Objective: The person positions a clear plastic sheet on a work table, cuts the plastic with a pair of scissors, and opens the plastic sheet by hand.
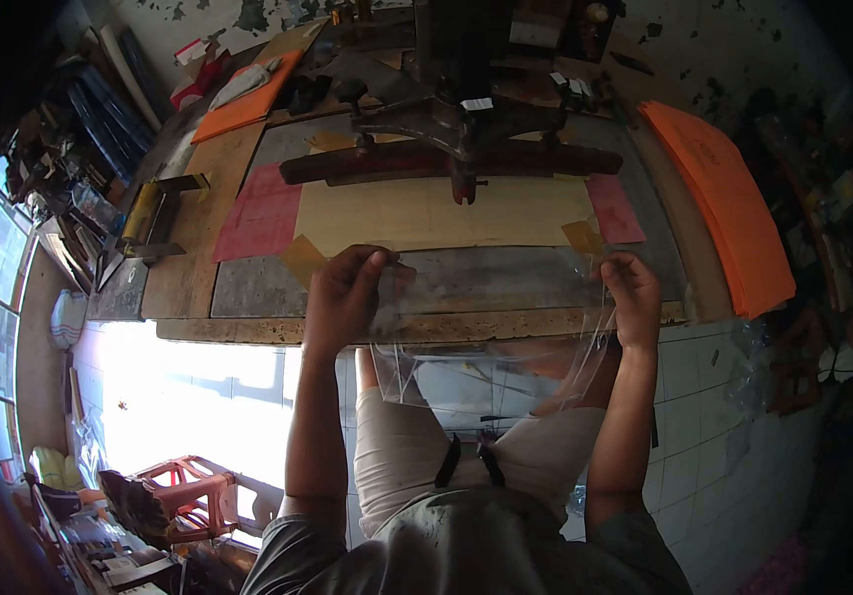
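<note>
A clear plastic sheet point(491, 297) hangs between my two hands, its lower part drooping past the table's front edge. My left hand point(347, 293) pinches its left upper corner, and my right hand point(631, 296) pinches the right one. Beyond the sheet, a pale yellow board point(436, 213) lies on the grey work plate, with a pink piece point(260, 213) at its left and another pink piece point(615, 208) at its right. Brown tape point(302, 260) sticks out near my left hand, and a second tape piece point(582, 237) lies near my right.
A dark metal press point(461, 129) with a long bar stands over the board. Orange sheets point(719, 203) are stacked at the right edge; a tape roll on a holder point(149, 218) sits at the left. A red plastic stool point(188, 496) stands on the floor, lower left.
</note>
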